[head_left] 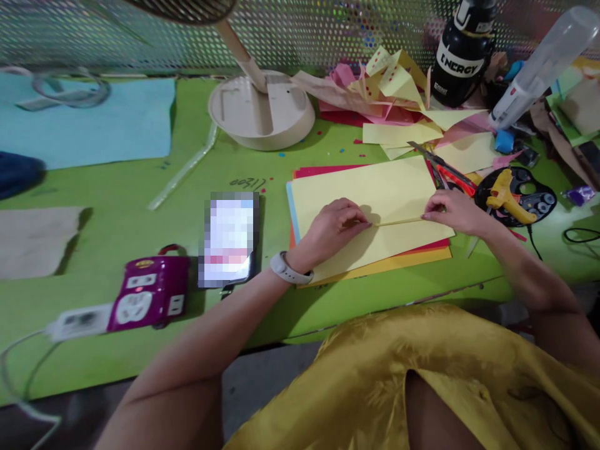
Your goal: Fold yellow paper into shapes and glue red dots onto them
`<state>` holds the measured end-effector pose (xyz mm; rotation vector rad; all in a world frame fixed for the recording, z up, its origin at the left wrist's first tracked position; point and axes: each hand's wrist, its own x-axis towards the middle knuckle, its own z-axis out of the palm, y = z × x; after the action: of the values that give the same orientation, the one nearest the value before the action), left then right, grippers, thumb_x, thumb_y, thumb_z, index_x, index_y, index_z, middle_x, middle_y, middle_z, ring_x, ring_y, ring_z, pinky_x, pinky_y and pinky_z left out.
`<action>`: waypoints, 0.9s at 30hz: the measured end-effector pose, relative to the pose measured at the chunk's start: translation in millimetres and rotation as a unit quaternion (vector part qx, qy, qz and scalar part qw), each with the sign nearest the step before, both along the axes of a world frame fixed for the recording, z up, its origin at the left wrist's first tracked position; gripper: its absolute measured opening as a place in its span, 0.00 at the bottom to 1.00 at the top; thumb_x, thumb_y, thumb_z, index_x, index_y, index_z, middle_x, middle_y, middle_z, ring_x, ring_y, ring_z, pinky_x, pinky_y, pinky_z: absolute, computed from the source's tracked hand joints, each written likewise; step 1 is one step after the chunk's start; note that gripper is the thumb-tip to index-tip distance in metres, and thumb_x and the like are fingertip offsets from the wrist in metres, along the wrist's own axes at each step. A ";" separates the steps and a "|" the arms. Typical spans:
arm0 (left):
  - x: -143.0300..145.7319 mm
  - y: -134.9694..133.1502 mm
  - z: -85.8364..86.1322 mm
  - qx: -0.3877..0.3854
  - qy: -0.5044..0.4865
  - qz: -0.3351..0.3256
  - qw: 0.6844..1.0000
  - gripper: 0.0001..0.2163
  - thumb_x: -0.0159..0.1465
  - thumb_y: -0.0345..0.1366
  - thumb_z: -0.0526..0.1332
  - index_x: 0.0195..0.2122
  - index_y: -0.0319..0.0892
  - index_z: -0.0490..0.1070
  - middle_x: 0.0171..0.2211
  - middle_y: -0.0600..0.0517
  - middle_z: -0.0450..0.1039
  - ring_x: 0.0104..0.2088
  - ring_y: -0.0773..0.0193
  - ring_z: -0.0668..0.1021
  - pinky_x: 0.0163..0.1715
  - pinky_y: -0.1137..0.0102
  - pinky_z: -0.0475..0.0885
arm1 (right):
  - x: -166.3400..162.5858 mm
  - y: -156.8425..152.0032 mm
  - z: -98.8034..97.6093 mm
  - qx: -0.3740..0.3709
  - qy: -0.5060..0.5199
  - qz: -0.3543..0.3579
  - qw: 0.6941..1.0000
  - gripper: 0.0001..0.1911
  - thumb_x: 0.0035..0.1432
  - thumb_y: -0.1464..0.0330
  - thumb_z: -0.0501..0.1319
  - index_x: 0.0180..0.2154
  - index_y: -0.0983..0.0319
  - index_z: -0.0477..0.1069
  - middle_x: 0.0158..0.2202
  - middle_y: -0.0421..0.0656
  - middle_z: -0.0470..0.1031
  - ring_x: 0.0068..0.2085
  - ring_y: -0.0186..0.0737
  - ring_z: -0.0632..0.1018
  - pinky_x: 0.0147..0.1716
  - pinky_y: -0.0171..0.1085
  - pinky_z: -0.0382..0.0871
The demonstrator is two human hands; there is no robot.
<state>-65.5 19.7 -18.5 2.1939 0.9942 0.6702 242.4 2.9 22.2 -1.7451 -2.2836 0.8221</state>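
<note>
My left hand (330, 228), a pale band on its wrist, pinches one end of a thin, narrow yellow paper strip (397, 221). At the strip's other end, my right hand (457, 212) closes its thumb and fingertips. The strip stretches nearly straight between them, low over a yellow paper sheet (360, 181). Whether it is rolled or folded is too small to tell. Beneath that sheet lie more coloured sheets, with orange (422, 255), red and blue edges showing. Just beyond my right hand are scissors and an orange-handled cutter (462, 181).
A yellow glue gun (510, 197) rests on a black base at right. Paper scraps (394, 81), a black bottle (462, 56) and a clear plastic bottle (548, 69) stand behind. Leftward are a fan base (262, 115), a phone (229, 240) and a purple power socket box (154, 287).
</note>
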 end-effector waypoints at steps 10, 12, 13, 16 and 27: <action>1.4 3.6 -4.9 0.019 0.000 0.011 1.000 0.10 0.66 0.40 0.61 0.33 0.41 0.77 0.36 0.48 0.76 0.36 0.59 0.78 0.37 0.64 0.76 | -41.1 -8.9 21.8 0.070 0.012 0.014 0.997 0.09 0.63 0.63 0.64 0.34 0.61 0.77 0.37 0.45 0.79 0.41 0.44 0.76 0.43 0.42 0.64; 1.3 3.7 -6.4 0.024 -0.004 0.014 1.000 0.09 0.66 0.40 0.61 0.33 0.43 0.77 0.36 0.48 0.76 0.36 0.60 0.78 0.37 0.64 0.76 | -62.3 -10.5 8.0 0.062 -0.009 0.039 0.997 0.10 0.64 0.61 0.64 0.36 0.61 0.77 0.39 0.47 0.78 0.43 0.46 0.75 0.43 0.43 0.63; 1.3 3.5 -6.6 0.021 -0.006 0.014 1.000 0.09 0.67 0.40 0.61 0.33 0.43 0.77 0.36 0.48 0.77 0.37 0.60 0.78 0.37 0.64 0.76 | -70.2 -10.8 1.7 0.063 -0.017 0.045 0.997 0.11 0.65 0.60 0.64 0.36 0.61 0.77 0.40 0.47 0.78 0.43 0.46 0.75 0.43 0.43 0.63; 1.7 1.9 -5.0 0.005 -0.013 0.012 1.000 0.10 0.67 0.41 0.60 0.33 0.44 0.77 0.36 0.48 0.77 0.37 0.59 0.78 0.37 0.64 0.76 | -81.3 -10.2 -9.5 0.071 -0.031 0.048 0.996 0.11 0.66 0.60 0.63 0.36 0.61 0.76 0.41 0.47 0.78 0.44 0.46 0.74 0.43 0.43 0.62; -22.5 13.5 12.5 -0.028 0.100 0.013 0.994 0.12 0.65 0.45 0.61 0.31 0.44 0.78 0.37 0.49 0.77 0.35 0.60 0.79 0.38 0.64 0.73 | -83.3 -5.3 -10.1 0.051 -0.021 0.016 0.998 0.09 0.65 0.64 0.64 0.33 0.61 0.74 0.37 0.45 0.77 0.42 0.44 0.74 0.42 0.42 0.61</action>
<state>-88.0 33.3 -6.0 2.2345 1.1308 0.4338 159.1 -2.4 12.1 -1.7015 -2.3408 0.6668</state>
